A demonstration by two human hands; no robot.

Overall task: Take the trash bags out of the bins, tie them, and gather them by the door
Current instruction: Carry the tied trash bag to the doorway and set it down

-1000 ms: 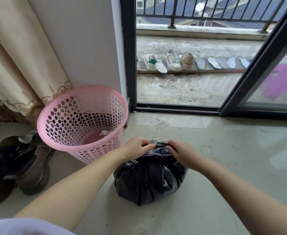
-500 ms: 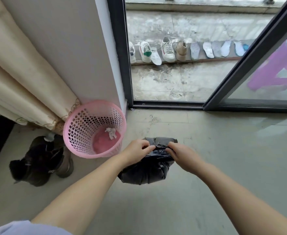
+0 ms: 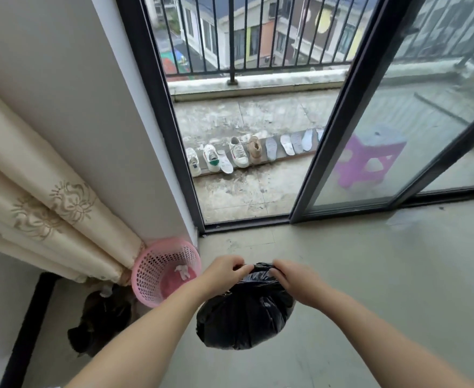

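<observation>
Grey floor (image 3: pixel 370 275): pink bin (image 3: pixel 165 271) by curtain, dark shoes (image 3: pixel 98 323) beside.

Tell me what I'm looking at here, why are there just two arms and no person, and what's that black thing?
The camera sits on a person's head and looks down, so you see only their arms, as if you were them. The left hand and the right hand each pinch the gathered top of a black trash bag, which is full and round. Beside it on the floor stands a pink bin with holes in its wall; a scrap of white paper lies inside. A cream curtain hangs on the left. Ahead, an open sliding door leads to a balcony where shoes are lined up, with a purple stool behind the glass.
</observation>
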